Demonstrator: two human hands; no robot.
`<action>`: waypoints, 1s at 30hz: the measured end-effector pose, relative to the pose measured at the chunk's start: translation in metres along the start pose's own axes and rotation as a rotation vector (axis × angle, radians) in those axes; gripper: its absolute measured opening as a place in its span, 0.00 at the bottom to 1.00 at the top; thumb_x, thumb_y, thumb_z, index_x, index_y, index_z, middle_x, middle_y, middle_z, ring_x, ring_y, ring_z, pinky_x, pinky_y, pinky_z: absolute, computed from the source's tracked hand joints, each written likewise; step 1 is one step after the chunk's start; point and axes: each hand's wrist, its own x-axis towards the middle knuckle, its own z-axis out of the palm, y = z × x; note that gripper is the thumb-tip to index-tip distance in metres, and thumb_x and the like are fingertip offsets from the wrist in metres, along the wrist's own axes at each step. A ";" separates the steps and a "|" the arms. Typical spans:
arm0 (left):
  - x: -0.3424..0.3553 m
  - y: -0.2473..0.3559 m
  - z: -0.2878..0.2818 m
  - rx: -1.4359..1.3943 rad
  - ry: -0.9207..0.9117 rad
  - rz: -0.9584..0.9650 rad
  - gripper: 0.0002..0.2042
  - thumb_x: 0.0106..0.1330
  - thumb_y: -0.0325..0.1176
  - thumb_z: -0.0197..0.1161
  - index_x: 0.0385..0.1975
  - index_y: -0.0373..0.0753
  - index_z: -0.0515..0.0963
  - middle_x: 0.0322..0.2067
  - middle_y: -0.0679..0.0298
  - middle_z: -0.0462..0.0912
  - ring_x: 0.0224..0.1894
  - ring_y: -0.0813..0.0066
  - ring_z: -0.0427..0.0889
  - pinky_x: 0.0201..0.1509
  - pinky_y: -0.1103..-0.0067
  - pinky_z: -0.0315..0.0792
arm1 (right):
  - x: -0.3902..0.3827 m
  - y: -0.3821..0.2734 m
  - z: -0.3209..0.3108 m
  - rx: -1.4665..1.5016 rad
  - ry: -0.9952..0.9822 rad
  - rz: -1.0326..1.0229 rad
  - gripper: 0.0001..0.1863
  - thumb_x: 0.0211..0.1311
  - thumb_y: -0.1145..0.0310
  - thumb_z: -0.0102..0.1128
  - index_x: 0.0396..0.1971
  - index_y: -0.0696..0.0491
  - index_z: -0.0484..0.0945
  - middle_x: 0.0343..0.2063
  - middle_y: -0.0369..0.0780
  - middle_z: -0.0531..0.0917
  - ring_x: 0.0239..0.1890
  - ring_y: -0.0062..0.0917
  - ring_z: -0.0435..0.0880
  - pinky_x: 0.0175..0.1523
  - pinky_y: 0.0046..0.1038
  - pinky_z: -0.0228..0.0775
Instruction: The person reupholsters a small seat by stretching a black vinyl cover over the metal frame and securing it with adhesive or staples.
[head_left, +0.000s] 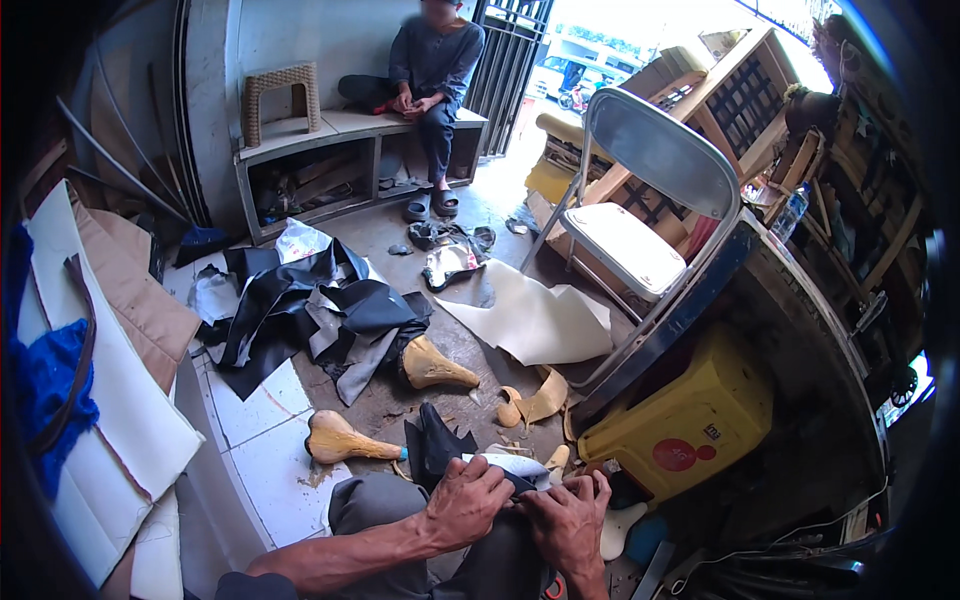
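Observation:
At the bottom centre, above my lap, both hands grip a piece of black material with a white backing [505,468]. My left hand [465,500] has its fingers curled on the piece's left part, and my right hand [570,520] pinches its right part, close by. Just beyond them lies more black material [435,442]. A worn yellow foam bicycle saddle [340,437] lies left of my hands, and a second saddle [435,365] farther ahead. Peeled tan scraps [545,395] are on the floor. A pale saddle-shaped piece [620,525] shows beside my right hand.
Black offcuts [290,310] and a cream sheet [530,320] cover the floor ahead. A person [425,65] sits on a bench [270,145]. Right are a folding chair [625,240], yellow stool [680,410] and wooden clutter [740,90]. Foam sheets [120,430] lean at left.

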 end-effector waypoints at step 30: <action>0.008 -0.003 -0.020 -0.200 0.042 -0.193 0.06 0.60 0.34 0.70 0.34 0.45 0.82 0.32 0.68 0.77 0.43 0.65 0.71 0.52 0.63 0.54 | -0.004 0.010 -0.032 0.556 -0.013 0.321 0.40 0.49 0.56 0.82 0.62 0.53 0.76 0.42 0.43 0.87 0.59 0.38 0.80 0.66 0.39 0.70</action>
